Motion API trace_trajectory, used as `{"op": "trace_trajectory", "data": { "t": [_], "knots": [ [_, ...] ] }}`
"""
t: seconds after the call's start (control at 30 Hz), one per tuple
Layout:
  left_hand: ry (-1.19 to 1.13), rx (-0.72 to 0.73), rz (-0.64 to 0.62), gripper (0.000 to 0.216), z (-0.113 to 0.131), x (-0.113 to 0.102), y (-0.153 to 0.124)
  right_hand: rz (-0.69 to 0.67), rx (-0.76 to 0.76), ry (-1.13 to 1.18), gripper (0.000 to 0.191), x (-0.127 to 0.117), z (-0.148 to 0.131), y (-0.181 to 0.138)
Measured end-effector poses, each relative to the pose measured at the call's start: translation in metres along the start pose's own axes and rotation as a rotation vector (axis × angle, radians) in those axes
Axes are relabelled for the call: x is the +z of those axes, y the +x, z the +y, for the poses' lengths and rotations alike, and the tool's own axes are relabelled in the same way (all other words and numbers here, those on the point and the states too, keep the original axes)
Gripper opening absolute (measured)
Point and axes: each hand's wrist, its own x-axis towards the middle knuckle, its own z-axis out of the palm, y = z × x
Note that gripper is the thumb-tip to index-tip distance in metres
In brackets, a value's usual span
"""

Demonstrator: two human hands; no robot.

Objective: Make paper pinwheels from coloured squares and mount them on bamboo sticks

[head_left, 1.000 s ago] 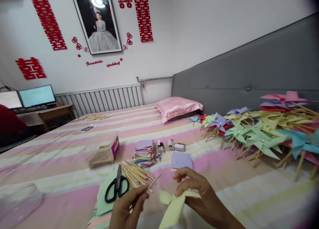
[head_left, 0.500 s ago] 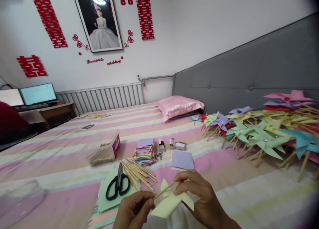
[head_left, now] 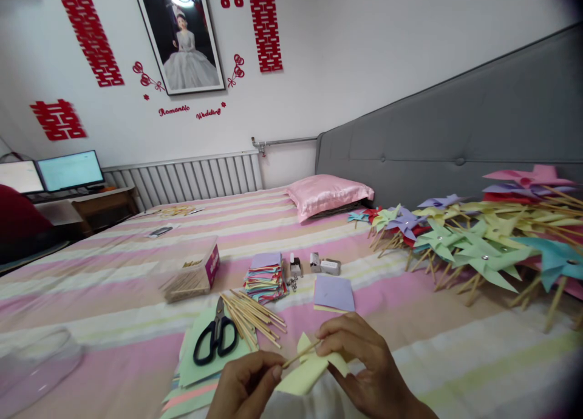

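A pale yellow paper pinwheel (head_left: 304, 373) is pinched between the thumb and fingers of my right hand (head_left: 367, 361), its folded blades spread towards the left. My left hand (head_left: 249, 382) is closed on the lower end of a thin wooden stick (head_left: 300, 353). This stick slants up across the pinwheel to my right fingertips, which press at its far end; the joint there is hidden. Just beyond my hands lie loose wooden sticks (head_left: 252, 316) and black-handled scissors (head_left: 217, 335), the scissors resting on green paper sheets (head_left: 194, 370).
Finished pinwheels (head_left: 483, 252) are heaped at the right by the grey headboard (head_left: 432, 121). Ahead are a stack of coloured paper squares (head_left: 265, 279), purple squares (head_left: 334, 292), small boxes (head_left: 328, 266), tiny metal pieces (head_left: 293, 283) and a clear box of sticks (head_left: 191, 279). A pink pillow (head_left: 328, 194) lies farther back.
The pinwheel has turned and tilted slightly in my right hand, its right blade now more covered by the fingers. Both hands keep their grips and have barely shifted.
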Motion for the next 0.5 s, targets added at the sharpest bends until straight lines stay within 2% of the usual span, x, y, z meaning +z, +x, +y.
{"op": "trace_trajectory", "data": {
  "t": [0.5],
  "knots": [
    [0.035, 0.003, -0.021, 0.029, 0.0001, 0.0002, 0.0008, -0.001, 0.0, 0.008, 0.014, 0.0015, 0.0, 0.0005]
  ]
}}
